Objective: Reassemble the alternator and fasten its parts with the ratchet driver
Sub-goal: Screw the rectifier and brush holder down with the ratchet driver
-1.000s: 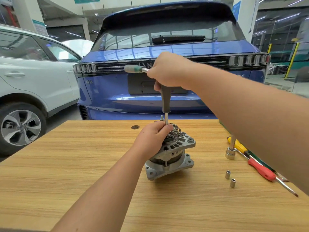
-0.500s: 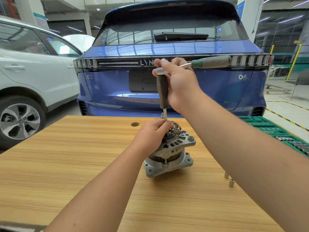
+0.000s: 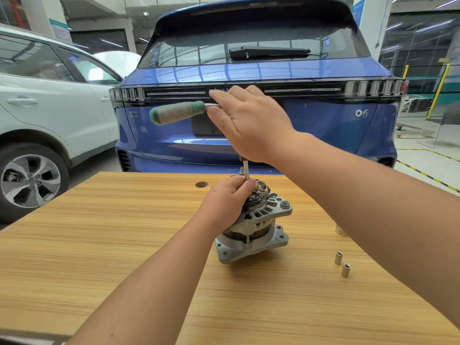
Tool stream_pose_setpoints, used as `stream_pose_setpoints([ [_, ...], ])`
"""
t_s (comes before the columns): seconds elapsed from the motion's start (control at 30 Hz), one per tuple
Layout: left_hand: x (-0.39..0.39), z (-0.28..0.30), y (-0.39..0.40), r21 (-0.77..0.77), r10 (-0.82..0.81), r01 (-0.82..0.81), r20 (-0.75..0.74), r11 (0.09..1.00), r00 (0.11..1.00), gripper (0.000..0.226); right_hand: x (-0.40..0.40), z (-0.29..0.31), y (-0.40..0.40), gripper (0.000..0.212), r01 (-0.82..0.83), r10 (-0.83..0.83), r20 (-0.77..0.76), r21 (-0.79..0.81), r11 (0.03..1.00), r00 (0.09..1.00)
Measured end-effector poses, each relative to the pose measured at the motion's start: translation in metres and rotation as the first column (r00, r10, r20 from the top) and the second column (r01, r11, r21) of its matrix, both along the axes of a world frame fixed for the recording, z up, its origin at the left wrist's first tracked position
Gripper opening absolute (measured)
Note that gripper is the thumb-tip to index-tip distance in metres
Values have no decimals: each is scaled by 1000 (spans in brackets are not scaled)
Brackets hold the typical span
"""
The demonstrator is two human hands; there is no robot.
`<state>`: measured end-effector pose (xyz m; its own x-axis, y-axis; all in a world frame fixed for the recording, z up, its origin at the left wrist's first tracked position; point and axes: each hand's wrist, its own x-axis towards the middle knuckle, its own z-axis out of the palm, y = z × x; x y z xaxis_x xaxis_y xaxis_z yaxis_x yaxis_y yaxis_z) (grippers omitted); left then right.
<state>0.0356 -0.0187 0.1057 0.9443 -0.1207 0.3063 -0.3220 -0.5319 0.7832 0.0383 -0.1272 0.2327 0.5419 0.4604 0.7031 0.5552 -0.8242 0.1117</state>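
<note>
The left hand (image 3: 230, 195) curls round the top of the grey cast-metal alternator (image 3: 256, 227), standing mid-way across the pale wooden bench (image 3: 99, 245), likely steadying it. Above it, the right hand (image 3: 249, 123) grips the green-handled ratchet driver (image 3: 178, 112), shaft vertical onto a fastener

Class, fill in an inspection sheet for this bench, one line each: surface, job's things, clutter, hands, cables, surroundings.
Surface: wooden table, round hole near the far edge.
Job's things: alternator upright; ratchet driver standing on its top.
Clutter: two small sockets, loose, right of the alternator.
Hands: left hand grips the alternator's top; right hand holds the driver's head.
Cables: nothing seen.
Surroundings: blue car, white car.
</note>
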Motion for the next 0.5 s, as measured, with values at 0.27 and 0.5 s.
stream_pose_setpoints([
  [0.27, -1, -1, -1, 10, 5, -5, -10, 1000, 1000, 38, 0, 29, 2, 48, 124, -125, -127, -12, 992, 984],
  [0.5, -2, 0, 0, 20, -9, 9, -29, 1000, 1000, 40, -6, 51, 2, 16, 218, 322, -630, 626, 749, 707],
])
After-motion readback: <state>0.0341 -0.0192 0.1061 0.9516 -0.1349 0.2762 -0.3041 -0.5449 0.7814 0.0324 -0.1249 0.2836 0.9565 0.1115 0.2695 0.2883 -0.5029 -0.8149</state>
